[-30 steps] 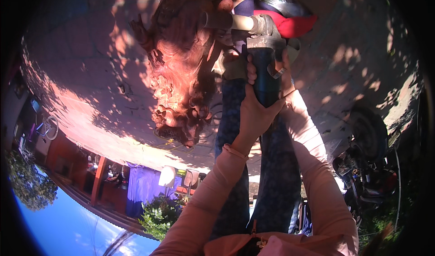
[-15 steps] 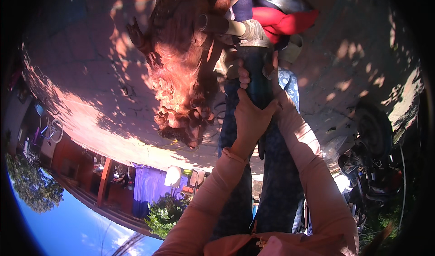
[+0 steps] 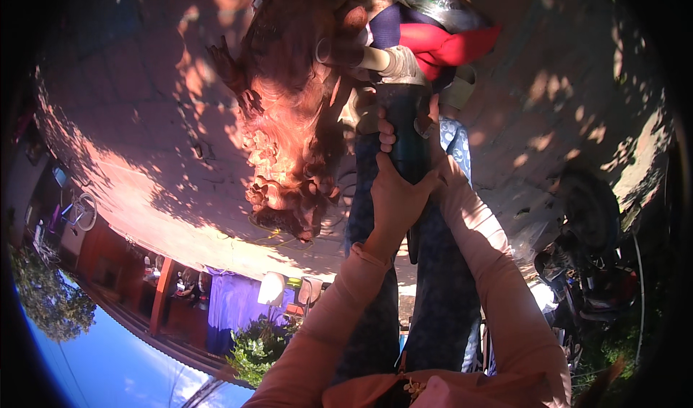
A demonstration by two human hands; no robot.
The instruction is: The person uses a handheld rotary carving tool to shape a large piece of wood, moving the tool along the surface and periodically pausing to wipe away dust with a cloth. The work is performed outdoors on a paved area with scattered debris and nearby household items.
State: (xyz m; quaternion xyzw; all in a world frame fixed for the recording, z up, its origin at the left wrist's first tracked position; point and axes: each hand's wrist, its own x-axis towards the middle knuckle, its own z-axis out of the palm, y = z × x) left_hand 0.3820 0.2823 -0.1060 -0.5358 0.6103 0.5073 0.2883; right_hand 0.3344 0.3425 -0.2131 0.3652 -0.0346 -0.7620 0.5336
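Both my hands are wrapped around the dark green body of a power tool (image 3: 403,112), which looks like an angle grinder. My left hand (image 3: 396,184) is closed on its near left side, fingers showing at the edge. My right hand (image 3: 442,166) grips the right side, its fingers partly in shadow. The tool has a greyish head (image 3: 401,66) at the far end and a pale tube-like side handle (image 3: 354,53) reaching left. That handle overlaps a reddish-brown carved wooden sculpture (image 3: 285,137) with deep, curling relief. I cannot make out any disc.
Red cloth (image 3: 451,47) and a clear plastic bag (image 3: 440,3) lie beyond the tool. A parked motorbike (image 3: 595,263) stands at the right. Lower left are a purple curtain (image 3: 234,307), chairs (image 3: 271,289) and a bicycle (image 3: 83,211). Sun-dappled paving (image 3: 144,141) surrounds the sculpture.
The tool and my hands sit slightly lower in the view, with the same two-handed grip. The sculpture looks nearly unchanged, and the background has shifted a little left.
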